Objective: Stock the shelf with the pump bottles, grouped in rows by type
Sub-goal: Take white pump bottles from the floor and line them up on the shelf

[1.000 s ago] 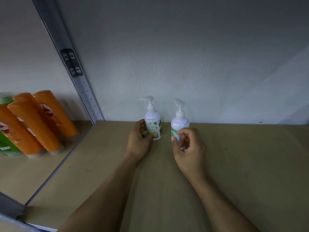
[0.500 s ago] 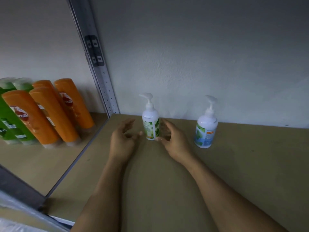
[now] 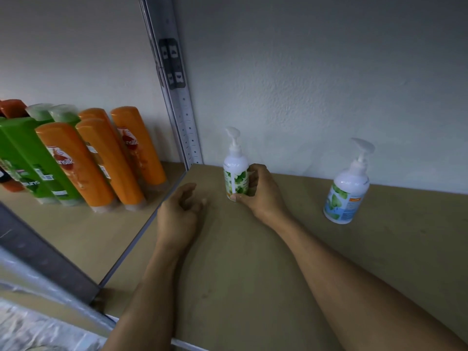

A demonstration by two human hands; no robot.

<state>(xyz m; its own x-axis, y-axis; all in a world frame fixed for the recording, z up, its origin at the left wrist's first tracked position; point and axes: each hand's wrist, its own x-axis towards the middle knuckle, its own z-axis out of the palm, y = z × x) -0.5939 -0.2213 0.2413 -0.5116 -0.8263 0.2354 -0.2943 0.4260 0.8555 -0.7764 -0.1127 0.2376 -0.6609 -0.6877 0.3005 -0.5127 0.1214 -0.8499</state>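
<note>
Two bare forearms reach over the wooden shelf [image 3: 253,287]. The left hand [image 3: 181,214] is loosely curled and empty, just left of a green-leaf pump bottle [image 3: 235,173]. The right hand [image 3: 260,196] grips that bottle's lower body, upright near the back left corner. A blue-label pump bottle [image 3: 347,191] stands well apart to the right, near the wall [image 3: 329,84]. Orange shampoo bottles [image 3: 114,158] fill the neighbouring bay.

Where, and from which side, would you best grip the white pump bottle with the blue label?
Probably round the broad body of the white blue-labelled pump bottle, from the front: it stands upright and untouched, the wall is behind it, and its slim pump neck looks a poor hold.
</note>
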